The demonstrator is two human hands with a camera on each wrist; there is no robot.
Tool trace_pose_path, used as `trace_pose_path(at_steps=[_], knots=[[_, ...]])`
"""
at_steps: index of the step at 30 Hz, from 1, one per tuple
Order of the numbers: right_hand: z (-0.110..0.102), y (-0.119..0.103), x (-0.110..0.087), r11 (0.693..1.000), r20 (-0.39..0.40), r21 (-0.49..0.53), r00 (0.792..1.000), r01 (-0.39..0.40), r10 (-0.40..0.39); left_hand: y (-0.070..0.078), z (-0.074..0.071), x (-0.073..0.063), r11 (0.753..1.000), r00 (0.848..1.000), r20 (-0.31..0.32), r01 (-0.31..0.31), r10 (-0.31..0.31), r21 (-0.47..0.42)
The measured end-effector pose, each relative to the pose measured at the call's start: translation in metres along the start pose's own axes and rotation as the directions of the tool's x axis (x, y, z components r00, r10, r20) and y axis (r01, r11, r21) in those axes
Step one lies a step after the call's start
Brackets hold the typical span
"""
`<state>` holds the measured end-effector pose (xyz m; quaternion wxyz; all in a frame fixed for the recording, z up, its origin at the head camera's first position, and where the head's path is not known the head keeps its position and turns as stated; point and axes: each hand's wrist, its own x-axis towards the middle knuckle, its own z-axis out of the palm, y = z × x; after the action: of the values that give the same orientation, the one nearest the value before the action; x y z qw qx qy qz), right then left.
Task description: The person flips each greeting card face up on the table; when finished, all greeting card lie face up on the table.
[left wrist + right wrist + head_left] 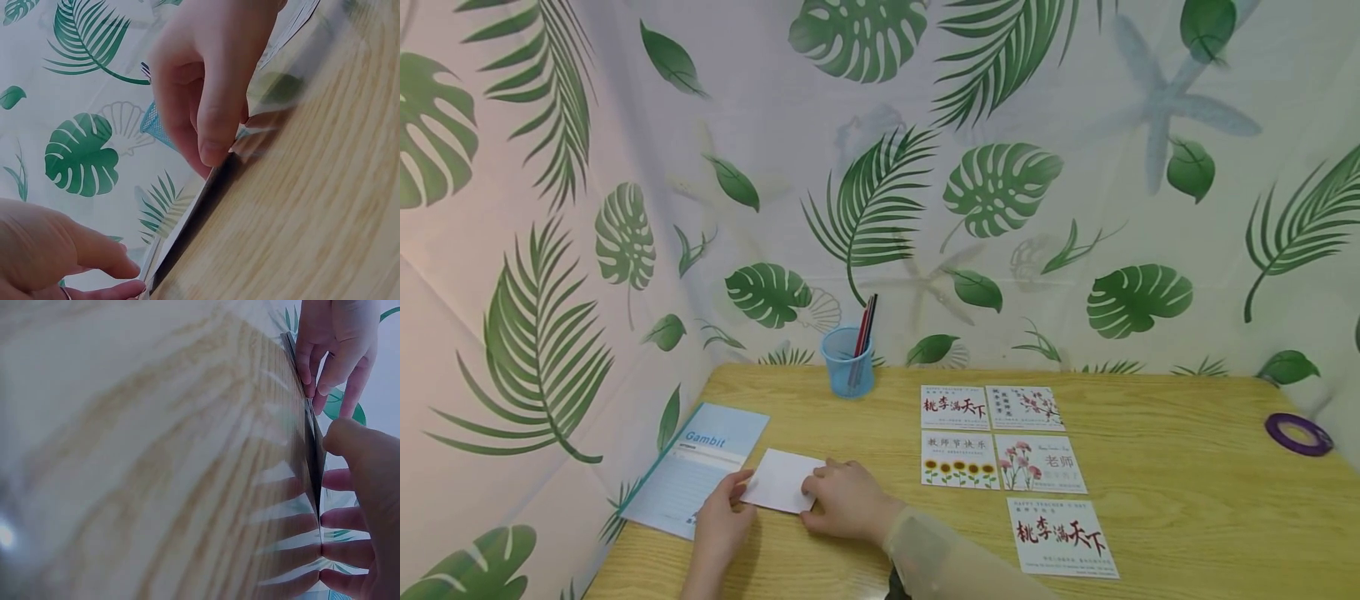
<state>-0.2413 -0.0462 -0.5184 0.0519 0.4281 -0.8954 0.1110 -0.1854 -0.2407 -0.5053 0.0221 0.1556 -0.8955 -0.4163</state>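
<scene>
A blank white card (pixel 781 481) lies low over the table at the left of the head view, between the two hands. My left hand (pixel 724 518) pinches its left edge between thumb and fingers. At the opposite edge my right hand (pixel 850 502) grips the card, its thumb on the near side and its fingers toward the far side. In the left wrist view the card (pixel 181 228) shows almost edge-on, with a dark shadow beneath. The right wrist view shows the right hand's fingers (pixel 347 519) down at the tabletop.
Left of the card lies a pale blue "Gambit" booklet (pixel 700 467). A blue mesh cup (pixel 842 367) with pens stands behind. Several printed greeting cards (pixel 955 408) lie to the right, one card (pixel 1062 537) nearer the front. A purple tape roll (pixel 1273 429) sits far right.
</scene>
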Motion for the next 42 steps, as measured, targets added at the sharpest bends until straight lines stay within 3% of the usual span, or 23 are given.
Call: trace_pose_path(at_steps=[11,19,26,34,42], knots=[[0.0,0.002,-0.003,0.999,-0.044,0.027,0.998,0.044,-0.043,0.0,0.002,0.001,1.0,1.0,-0.012,0.007,-0.007,0.014],[-0.003,0.002,-0.009,0.997,-0.083,0.041,0.994,0.07,-0.066,-0.001,0.002,-0.003,0.997,0.996,-0.05,-0.068,0.07,0.042],[-0.001,0.005,-0.012,0.991,-0.122,0.075,0.987,0.115,-0.105,0.0,0.002,-0.002,0.998,0.997,-0.057,-0.056,0.057,0.017],[0.001,0.011,-0.013,0.988,-0.139,0.086,0.984,0.125,-0.112,0.002,0.001,-0.002,0.993,0.991,-0.074,-0.114,0.113,-0.015],[-0.001,0.011,-0.016,0.986,-0.204,0.075,0.97,0.152,-0.134,0.003,0.002,-0.003,0.991,0.988,-0.084,-0.122,0.126,0.053]])
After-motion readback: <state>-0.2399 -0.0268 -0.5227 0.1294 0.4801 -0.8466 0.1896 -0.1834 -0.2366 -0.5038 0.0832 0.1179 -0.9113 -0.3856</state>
